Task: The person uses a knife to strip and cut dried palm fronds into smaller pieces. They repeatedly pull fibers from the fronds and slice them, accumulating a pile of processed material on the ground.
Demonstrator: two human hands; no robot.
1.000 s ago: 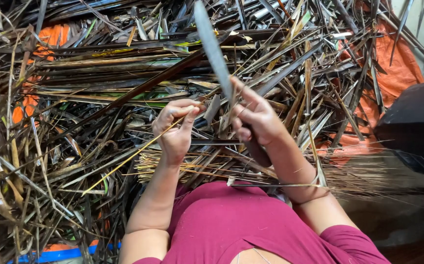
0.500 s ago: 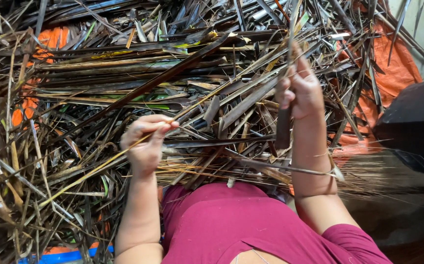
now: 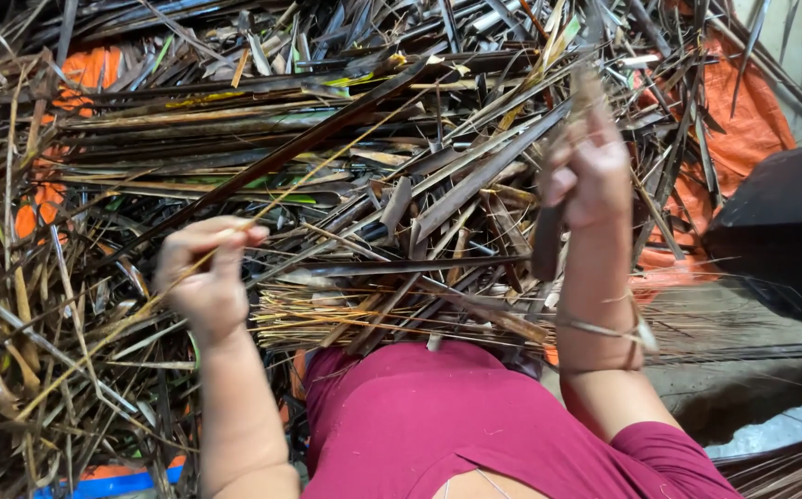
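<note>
the right hand (image 3: 589, 171) is motion-blurred, so its fingers and the top of the dark knife handle (image 3: 546, 242) it grips cannot be made out. the blade is lost in blur. the thin leaf rib (image 3: 124, 319) in the left hand (image 3: 205, 277) disappears into the near-left pile.

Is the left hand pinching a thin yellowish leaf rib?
Yes, the left hand pinches a thin yellowish leaf rib between thumb and fingers.

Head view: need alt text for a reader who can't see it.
The left hand pinches a thin yellow leaf rib while the right hand grips a dark knife handle, above a heap of dried palm leaves on an orange tarp.
</note>
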